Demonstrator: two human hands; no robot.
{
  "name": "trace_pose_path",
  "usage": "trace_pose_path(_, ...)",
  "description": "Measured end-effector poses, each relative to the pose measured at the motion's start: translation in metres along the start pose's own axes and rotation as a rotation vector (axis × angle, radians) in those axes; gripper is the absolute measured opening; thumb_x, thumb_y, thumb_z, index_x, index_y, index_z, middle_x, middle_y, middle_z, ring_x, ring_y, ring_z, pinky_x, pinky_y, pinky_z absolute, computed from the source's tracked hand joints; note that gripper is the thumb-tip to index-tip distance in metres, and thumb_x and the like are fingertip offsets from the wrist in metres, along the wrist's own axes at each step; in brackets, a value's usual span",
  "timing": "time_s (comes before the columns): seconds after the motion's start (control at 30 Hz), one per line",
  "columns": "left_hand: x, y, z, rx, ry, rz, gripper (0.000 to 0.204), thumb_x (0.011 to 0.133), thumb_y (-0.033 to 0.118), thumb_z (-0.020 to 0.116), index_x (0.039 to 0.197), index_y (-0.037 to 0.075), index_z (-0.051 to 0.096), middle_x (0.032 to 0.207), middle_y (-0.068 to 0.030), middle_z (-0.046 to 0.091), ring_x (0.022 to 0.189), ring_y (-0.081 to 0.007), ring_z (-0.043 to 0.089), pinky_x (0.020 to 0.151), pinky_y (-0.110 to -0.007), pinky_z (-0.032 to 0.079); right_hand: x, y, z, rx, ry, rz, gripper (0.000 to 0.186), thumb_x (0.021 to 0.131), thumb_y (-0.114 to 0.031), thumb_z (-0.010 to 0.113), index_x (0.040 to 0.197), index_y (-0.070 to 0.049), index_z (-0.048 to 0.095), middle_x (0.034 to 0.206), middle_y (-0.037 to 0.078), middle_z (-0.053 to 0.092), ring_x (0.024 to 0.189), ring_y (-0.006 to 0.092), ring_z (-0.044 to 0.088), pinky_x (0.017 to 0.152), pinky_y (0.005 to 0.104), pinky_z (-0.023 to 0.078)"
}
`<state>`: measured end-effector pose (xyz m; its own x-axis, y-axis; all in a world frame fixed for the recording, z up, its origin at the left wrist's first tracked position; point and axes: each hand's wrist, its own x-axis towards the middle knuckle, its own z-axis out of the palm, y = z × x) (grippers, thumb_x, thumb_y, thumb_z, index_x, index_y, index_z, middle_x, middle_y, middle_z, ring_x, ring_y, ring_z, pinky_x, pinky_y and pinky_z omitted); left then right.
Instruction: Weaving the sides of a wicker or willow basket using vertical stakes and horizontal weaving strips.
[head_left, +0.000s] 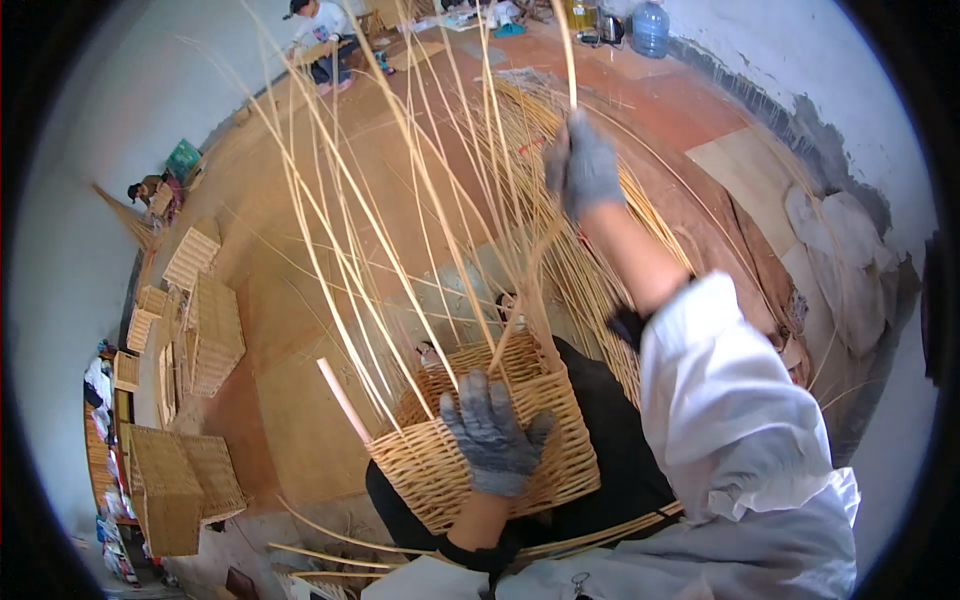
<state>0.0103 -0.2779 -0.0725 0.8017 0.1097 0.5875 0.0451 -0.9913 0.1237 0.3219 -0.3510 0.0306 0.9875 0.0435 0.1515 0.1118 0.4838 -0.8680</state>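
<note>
A partly woven wicker basket (540,440) is tilted on my lap, with long upright wicker rods (380,235) fanning out from its rim. My left hand (492,440), in a grey glove, lies against its near wall. Its fingers are spread and reach up to the rim between the rods, with the thumb apart. Farther off and to the right, my right hand (585,165), also gloved in grey, is raised and closed around a pale wicker rod (568,55). The rod's upper part sticks up past the hand. A thick peeled stick (342,400) stands at the basket's left corner.
A big bundle of loose wicker rods (590,295) lies on the floor beyond my right forearm. Finished baskets (215,335) stand along the left wall. Two people (325,35) work farther away. A blue water bottle (650,30) and white sacking (850,265) are to the right.
</note>
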Motion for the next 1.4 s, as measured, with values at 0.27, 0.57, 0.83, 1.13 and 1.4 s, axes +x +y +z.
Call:
trace_pose_path(0.27,0.013,0.025,-0.040,-0.135,0.072,-0.109,0.047,0.087,0.037,0.053,0.117,0.001,0.049,0.118,-0.0231,0.048,0.105,-0.0405,0.048,0.090,-0.051,0.039,0.013,-0.186,-0.040,0.542,-0.296,-0.202,0.044,0.094,-0.047,0.036,0.060,-0.019,0.035,0.044,-0.008,0.022,0.035,0.0091,0.021,0.032,0.0251,0.018)
trace_pose_path(0.57,0.097,0.129,-0.091,-1.200,-0.326,-0.329,0.034,0.094,0.022,0.049,0.119,0.000,0.052,0.099,-0.0130,0.061,0.080,-0.0153,0.056,0.071,-0.029,0.047,-0.155,-0.176,-0.103,0.768,-0.521,-0.101,0.044,0.094,-0.047,0.039,0.067,-0.014,0.051,0.052,-0.003,0.044,0.042,0.0100,0.042,0.038,0.0247,0.039)
trace_pose_path(0.83,0.045,0.132,-0.050,-1.055,-0.379,-0.603,0.029,0.092,0.027,0.053,0.098,0.001,0.062,0.066,0.0024,0.055,0.051,-0.0022,0.041,0.044,-0.017,0.031,-0.250,-0.239,-0.296,-0.491,-0.137,0.113,0.041,0.089,-0.038,0.054,0.111,-0.004,0.058,0.095,0.008,0.063,0.083,0.0193,0.062,0.074,0.0305,0.051)
trace_pose_path(1.13,0.057,0.115,-0.039,-1.825,-0.306,-0.303,0.046,0.093,0.018,0.049,0.129,-0.006,0.034,0.069,0.0007,0.046,0.039,-0.0040,0.035,0.031,-0.017,0.031,-0.560,0.007,-0.677,-1.938,-0.173,1.230,0.023,0.081,-0.020,0.053,0.098,-0.010,0.065,0.092,0.010,0.066,0.081,0.0267,0.064,0.066,0.0376,0.050)
trace_pose_path(1.4,0.032,0.158,-0.054,-1.359,-0.508,-0.455,0.031,0.086,0.016,0.062,0.110,0.009,0.045,0.090,0.0016,0.049,0.076,-0.0090,0.050,0.071,-0.025,0.048,-0.673,0.133,-0.640,-1.544,-0.048,1.422,0.032,0.083,-0.025,0.052,0.106,-0.006,0.064,0.106,0.020,0.061,0.095,0.0335,0.061,0.080,0.0410,0.048)
